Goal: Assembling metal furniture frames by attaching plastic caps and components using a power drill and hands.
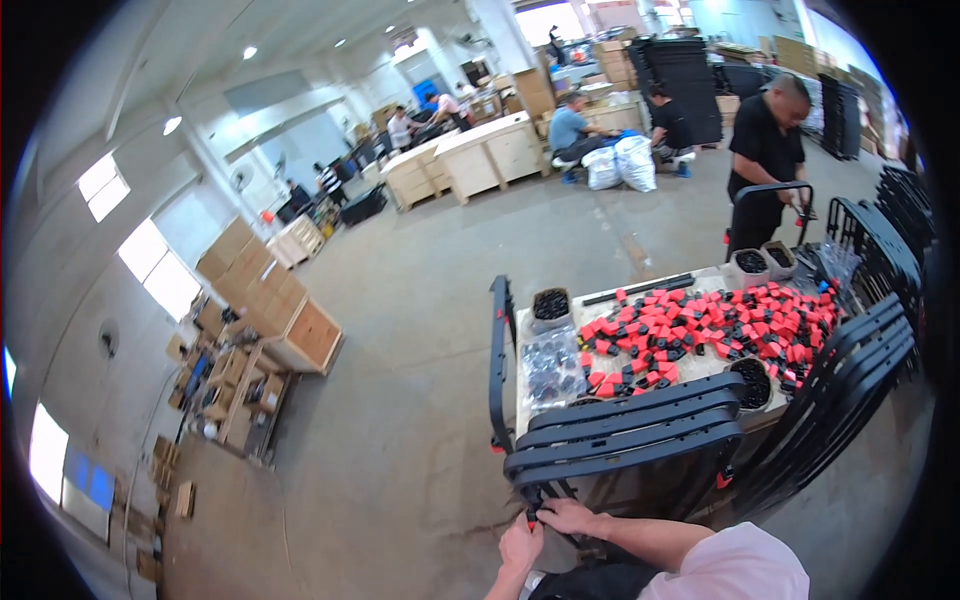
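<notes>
Several curved black frames [625, 437] stand stacked at the near edge of a table. At their lower left end, my left hand [520, 545] is closed at a small part [531, 521] that looks black and red; fingers cover most of it. My right hand [567, 516] is right beside it, its fingers closed round a black frame end. A heap of red and black plastic pieces [690, 325] covers the tabletop beyond the frames.
Another black frame [497, 360] stands at the table's left edge; more frames [830, 390] lean on the right. Tubs of small black parts [551, 305] and clear bags [552, 365] lie on the table. Across it, a person [768, 150] holds a black frame. Cartons [255, 280] stand left.
</notes>
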A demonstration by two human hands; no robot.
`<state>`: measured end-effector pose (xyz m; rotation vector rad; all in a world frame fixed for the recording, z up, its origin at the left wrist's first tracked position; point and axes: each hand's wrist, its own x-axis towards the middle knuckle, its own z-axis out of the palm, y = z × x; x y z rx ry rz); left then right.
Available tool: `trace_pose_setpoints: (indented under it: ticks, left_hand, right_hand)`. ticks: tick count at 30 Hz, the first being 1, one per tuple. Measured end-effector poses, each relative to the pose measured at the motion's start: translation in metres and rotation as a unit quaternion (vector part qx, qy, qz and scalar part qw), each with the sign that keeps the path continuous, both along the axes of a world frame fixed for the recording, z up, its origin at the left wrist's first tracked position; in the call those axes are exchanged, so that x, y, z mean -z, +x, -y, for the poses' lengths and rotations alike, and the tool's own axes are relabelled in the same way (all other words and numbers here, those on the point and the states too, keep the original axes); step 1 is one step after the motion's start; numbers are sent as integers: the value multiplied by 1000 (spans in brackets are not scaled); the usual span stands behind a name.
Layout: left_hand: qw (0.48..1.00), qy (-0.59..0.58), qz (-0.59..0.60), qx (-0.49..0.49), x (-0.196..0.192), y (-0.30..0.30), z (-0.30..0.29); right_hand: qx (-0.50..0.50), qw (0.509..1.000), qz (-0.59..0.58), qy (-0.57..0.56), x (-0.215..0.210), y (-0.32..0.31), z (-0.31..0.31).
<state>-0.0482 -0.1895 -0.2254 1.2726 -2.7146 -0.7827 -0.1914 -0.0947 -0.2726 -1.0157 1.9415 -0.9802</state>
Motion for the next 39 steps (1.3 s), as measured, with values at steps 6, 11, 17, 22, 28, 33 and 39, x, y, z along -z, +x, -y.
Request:
trace_pose_setpoints:
  ticks: [6, 11, 17, 22, 28, 33, 39]
  left_hand:
    - [1000, -8, 6, 6, -5, 1, 2]
    - [1000, -21, 3, 21, -12, 1, 4]
    - [999, -31, -5, 32, -15, -4, 1]
    - [999, -33, 8, 28, -6, 2, 8]
    - [999, -19, -4, 28, -17, 1, 2]
    - [998, -54, -5, 44, -13, -1, 4]
    - [996, -74, 11, 43, -11, -6, 2]
  right_hand:
    - [52, 998, 7, 25, 6, 7, 6]
    - [-60, 998, -20, 2, -9, -2, 5]
    - [-4, 1000, -4, -28, -12, -4, -2]
    - [-7, 1000, 25, -14, -23, -9, 0]
    - [-7, 1000, 10, -14, 3, 1, 14]
    - [-15, 997, 63, 32, 1, 0, 10]
    - [32, 996, 78, 21, 46, 7, 38]
